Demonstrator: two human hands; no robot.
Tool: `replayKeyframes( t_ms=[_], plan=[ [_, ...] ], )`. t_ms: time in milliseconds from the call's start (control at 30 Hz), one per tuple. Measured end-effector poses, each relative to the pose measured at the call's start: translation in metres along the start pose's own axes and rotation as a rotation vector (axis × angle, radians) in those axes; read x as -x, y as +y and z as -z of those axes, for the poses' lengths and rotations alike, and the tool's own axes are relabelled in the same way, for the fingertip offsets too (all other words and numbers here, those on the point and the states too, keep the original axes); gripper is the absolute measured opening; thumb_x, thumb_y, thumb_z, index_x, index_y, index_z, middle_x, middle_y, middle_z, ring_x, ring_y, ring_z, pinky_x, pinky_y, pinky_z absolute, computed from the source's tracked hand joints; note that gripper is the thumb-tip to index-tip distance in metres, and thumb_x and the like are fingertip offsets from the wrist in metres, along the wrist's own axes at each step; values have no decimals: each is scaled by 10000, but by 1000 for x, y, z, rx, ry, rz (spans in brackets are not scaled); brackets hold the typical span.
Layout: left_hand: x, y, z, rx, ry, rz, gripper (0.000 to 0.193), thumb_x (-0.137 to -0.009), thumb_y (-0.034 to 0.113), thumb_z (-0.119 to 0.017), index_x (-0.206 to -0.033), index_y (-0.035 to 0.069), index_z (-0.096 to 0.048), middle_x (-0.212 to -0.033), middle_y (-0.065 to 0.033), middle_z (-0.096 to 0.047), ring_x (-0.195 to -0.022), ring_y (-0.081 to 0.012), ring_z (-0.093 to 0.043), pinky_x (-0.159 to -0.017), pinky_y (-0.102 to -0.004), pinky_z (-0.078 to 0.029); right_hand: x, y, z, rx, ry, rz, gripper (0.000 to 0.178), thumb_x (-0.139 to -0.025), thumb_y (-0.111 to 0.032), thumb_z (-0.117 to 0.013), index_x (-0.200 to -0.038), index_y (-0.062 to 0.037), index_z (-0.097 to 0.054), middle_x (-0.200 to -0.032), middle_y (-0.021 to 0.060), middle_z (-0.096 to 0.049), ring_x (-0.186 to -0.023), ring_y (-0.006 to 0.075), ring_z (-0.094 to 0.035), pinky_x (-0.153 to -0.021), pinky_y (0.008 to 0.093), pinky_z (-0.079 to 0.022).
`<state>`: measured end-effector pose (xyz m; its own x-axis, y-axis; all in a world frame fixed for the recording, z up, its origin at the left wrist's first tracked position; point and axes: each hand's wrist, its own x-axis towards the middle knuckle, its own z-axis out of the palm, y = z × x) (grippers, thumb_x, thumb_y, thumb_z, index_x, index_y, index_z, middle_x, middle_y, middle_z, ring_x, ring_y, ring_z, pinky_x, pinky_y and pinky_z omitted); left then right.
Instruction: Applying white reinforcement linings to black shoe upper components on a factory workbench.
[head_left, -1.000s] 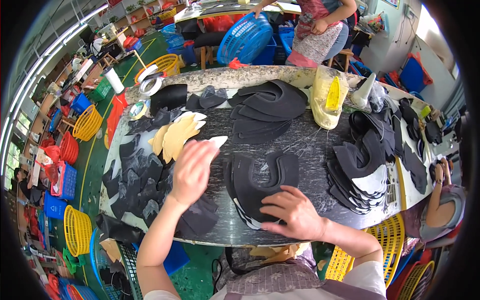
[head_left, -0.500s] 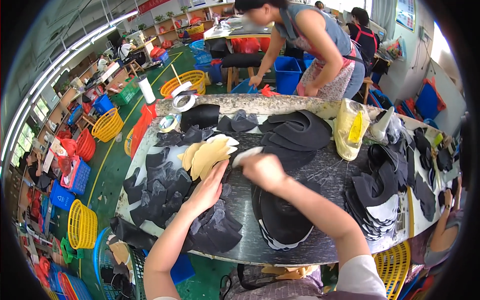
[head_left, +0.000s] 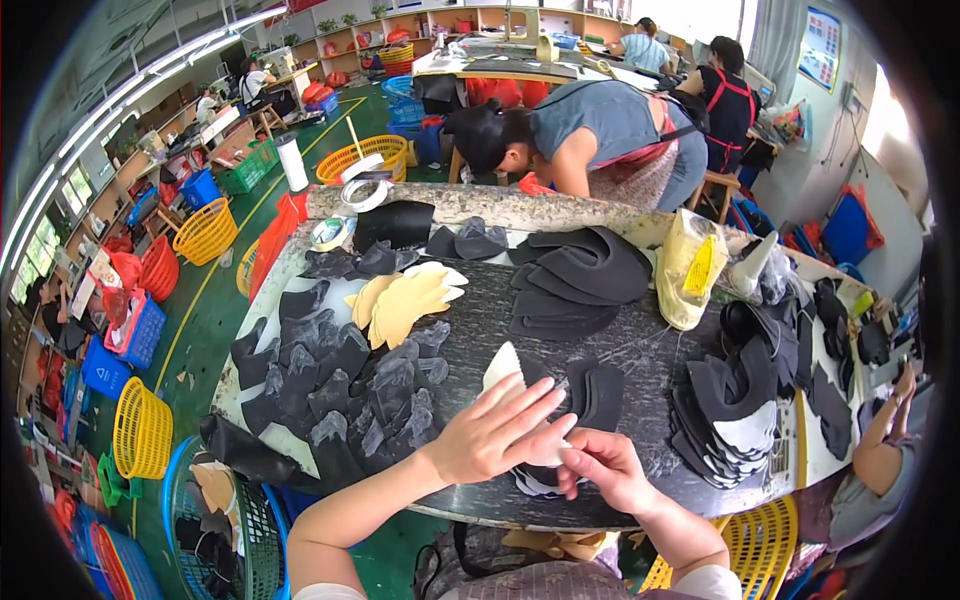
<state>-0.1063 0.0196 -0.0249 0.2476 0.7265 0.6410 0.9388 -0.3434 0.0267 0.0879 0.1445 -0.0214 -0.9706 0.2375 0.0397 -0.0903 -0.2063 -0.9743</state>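
My left hand is stretched flat above the near middle of the table, its fingers extended over a pale, toothed-edge cut piece. My right hand is closed in a pinch on pale material beside the left fingers; it seems to be the same piece, largely hidden by the left hand. Beneath both hands lies a stack of curved black pieces, partly covered. Fanned tan cut pieces rest farther left. Around them spread many black pieces with grey, filmy ends.
More curved black pieces are stacked at the far middle and at right. A yellowish wrapped bundle and tape rolls stand along the far edge. Beyond it a co-worker bends down. A yellow basket sits by the near right edge.
Both hands have come back toward me from the tan pieces and met over the near black stack, with the pale piece between them. The co-worker has bent lower.
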Motion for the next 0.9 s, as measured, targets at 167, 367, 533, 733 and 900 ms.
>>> replayKeyframes(
  t_ms=[167, 367, 533, 733, 900],
  plan=[
    [-18, 17, 10, 173, -117, 70, 551, -819, 161, -683, -1346, 99, -539, -1372, -141, -505, -1281, -290, -494, -1059, -477, -396, 10, 2, 8, 390, 132, 184, 149, -950, -128, -626, -901, 2, -679, -773, 39, -606, -628, 76, -544, -533, 242, -407],
    [-23, 49, 7, 961, 182, 292, 349, -738, 97, -831, -1027, 34, -646, -989, -92, -633, -863, -221, -643, -751, -309, -523, 17, -13, -13, 267, 68, 349, 151, -902, -62, -664, -766, 1, -650, -643, 15, -563, -559, 72, -479, -485, 261, -332],
    [-24, 50, 12, 1034, 56, 333, 324, -727, 73, -829, -981, 22, -634, -940, -89, -642, -843, -213, -647, -750, -306, -518, 24, -19, -15, 266, 62, 339, 218, -887, -72, -681, -689, -6, -615, -599, 9, -529, -507, 84, -439, -462, 276, -299],
    [-18, 43, 15, 1173, -254, 357, 194, -808, 62, -740, -953, 11, -621, -1027, -118, -603, -929, -206, -612, -795, -324, -493, 25, -9, -15, 343, 58, 359, 210, -862, -108, -725, -690, -18, -644, -593, 19, -537, -509, 101, -474, -469, 286, -341],
    [0, 66, -16, 2249, 628, 776, 200, -859, 163, -556, -967, 18, -640, -1122, -121, -540, -1035, -261, -533, -988, -397, -418, 18, -3, -14, -260, 144, 403, 185, -852, -124, -711, -704, -20, -673, -1088, 179, -608, -983, 270, -628, -785, 343, -528]
  ],
)
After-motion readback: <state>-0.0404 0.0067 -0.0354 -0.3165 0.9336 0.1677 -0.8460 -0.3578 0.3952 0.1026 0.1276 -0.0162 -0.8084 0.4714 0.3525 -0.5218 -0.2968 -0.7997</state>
